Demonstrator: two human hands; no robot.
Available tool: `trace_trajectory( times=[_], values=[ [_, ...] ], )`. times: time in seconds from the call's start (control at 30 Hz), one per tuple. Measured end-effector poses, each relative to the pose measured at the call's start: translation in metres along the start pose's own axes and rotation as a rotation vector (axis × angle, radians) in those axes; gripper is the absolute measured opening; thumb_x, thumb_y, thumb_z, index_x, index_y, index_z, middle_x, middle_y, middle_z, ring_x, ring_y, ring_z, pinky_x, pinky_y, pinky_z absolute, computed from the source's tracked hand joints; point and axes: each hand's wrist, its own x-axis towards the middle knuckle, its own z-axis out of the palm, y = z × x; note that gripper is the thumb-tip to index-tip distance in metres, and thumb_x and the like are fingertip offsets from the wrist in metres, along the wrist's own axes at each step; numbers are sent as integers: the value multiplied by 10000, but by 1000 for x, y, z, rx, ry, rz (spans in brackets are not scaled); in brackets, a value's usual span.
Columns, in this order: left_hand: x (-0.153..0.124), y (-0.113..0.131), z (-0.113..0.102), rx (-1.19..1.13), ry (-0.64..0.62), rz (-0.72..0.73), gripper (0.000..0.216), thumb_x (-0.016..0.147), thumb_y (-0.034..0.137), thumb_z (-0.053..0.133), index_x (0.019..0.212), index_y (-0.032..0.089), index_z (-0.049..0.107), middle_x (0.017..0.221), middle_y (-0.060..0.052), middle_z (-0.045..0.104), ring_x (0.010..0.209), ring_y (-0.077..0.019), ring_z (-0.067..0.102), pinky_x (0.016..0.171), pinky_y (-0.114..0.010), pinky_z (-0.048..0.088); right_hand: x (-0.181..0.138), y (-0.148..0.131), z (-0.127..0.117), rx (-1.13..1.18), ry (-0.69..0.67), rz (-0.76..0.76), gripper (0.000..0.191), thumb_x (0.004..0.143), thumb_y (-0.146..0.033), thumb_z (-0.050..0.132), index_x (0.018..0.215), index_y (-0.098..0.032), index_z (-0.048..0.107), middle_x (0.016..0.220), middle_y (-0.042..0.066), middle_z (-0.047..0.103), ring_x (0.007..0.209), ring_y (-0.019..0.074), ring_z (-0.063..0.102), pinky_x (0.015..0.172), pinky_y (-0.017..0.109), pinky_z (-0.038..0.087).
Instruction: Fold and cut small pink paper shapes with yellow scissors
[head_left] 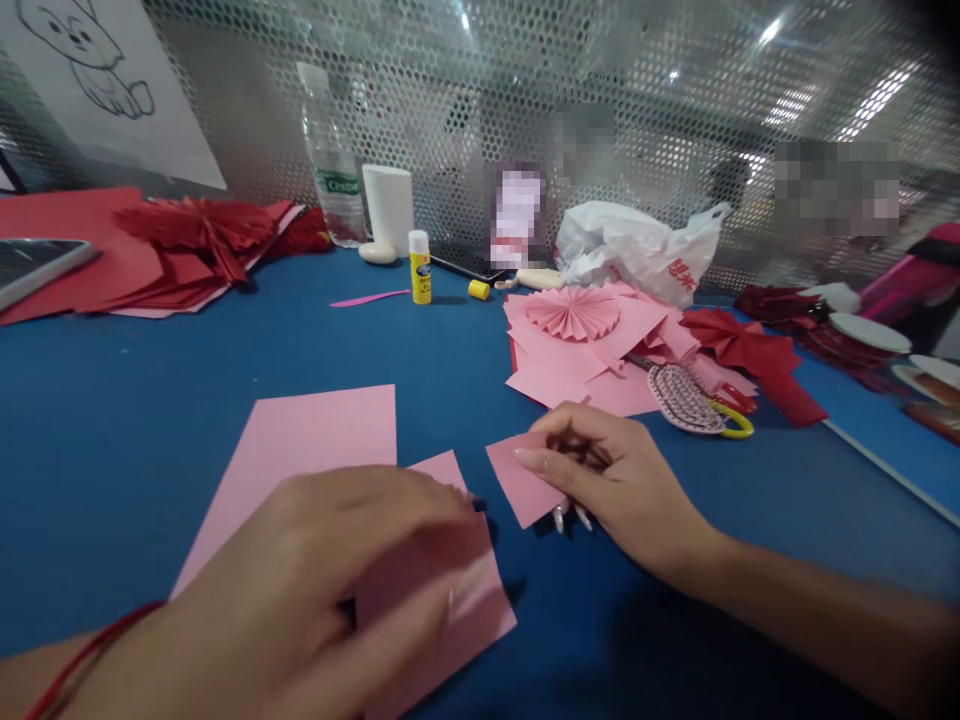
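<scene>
My left hand lies flat on a pink paper sheet near the front of the blue table, pressing it down. A larger pink sheet lies partly under it to the left. My right hand pinches a small pink paper piece by its right edge, just right of the left hand. Both papers rest on the table.
A pile of pink sheets with a folded pink fan lies behind my right hand, beside a hairbrush and scissors. A glue stick, water bottle, plastic bag and red paper stacks line the back.
</scene>
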Motion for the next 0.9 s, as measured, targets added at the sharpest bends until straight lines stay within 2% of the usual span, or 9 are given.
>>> trace_trajectory(
  times=[0.1, 0.17, 0.23, 0.33, 0.47, 0.57, 0.63, 0.8, 0.9],
  values=[
    [27, 0, -3, -301, -73, -275, 157, 916, 402, 684, 1009, 282, 725, 945, 34, 795, 826, -170, 745, 722, -222, 581, 12, 1, 7, 90, 48, -58, 158, 856, -305, 752, 798, -190, 660, 688, -44, 589, 520, 83, 507, 469, 206, 416],
    [41, 0, 0, -495, -85, -394, 220, 869, 436, 738, 849, 222, 688, 749, 30, 735, 691, -161, 698, 614, -221, 546, 23, 1, 12, 95, 87, -151, 138, 818, -279, 786, 771, -186, 696, 716, -26, 641, 609, 100, 562, 559, 226, 441],
    [50, -1, 4, -604, -41, -465, 272, 839, 443, 763, 805, 194, 661, 682, 27, 684, 629, -154, 652, 539, -217, 493, 33, 2, 15, 89, 89, -212, 130, 788, -278, 812, 755, -189, 723, 741, -14, 665, 684, 120, 582, 613, 246, 432],
    [55, -3, 7, -731, 6, -505, 268, 841, 397, 770, 753, 170, 658, 637, 25, 660, 585, -128, 611, 526, -205, 464, 43, 4, 17, 173, 59, -181, 182, 761, -332, 844, 746, -193, 727, 739, -20, 655, 663, 120, 562, 598, 256, 414],
    [52, -9, 3, -865, 18, -516, 224, 849, 367, 781, 782, 168, 704, 693, -1, 734, 621, -126, 662, 596, -204, 515, 42, 7, 16, 243, 60, -128, 163, 756, -320, 857, 772, -202, 745, 746, -23, 689, 666, 119, 585, 610, 255, 422],
    [50, -15, 0, -850, 11, -515, 223, 874, 374, 759, 786, 170, 739, 683, -11, 738, 627, -119, 652, 596, -185, 499, 39, 6, 17, 173, 73, -188, 55, 807, -255, 816, 849, -230, 791, 804, -10, 736, 718, 131, 622, 636, 260, 435],
    [51, -20, 0, -876, 14, -546, 206, 877, 357, 753, 787, 171, 759, 661, -6, 728, 612, -106, 632, 587, -164, 490, 37, 5, 16, 135, 101, -270, 83, 843, -221, 779, 909, -253, 818, 875, 6, 756, 782, 141, 642, 660, 264, 444],
    [55, -24, 0, -1021, 1, -626, 139, 832, 269, 754, 746, 162, 776, 577, 0, 714, 526, -79, 633, 528, -110, 476, 35, 6, 12, 178, -14, -357, 254, 868, -107, 642, 935, -252, 839, 1007, 34, 742, 984, 165, 670, 860, 288, 491],
    [55, -23, -1, -1048, -45, -646, 146, 830, 285, 737, 781, 156, 786, 557, -23, 738, 481, -96, 653, 514, -125, 504, 35, 6, 10, 211, -54, -369, 257, 902, -146, 572, 884, -199, 822, 997, 53, 731, 1020, 177, 655, 931, 303, 476]
  ],
)
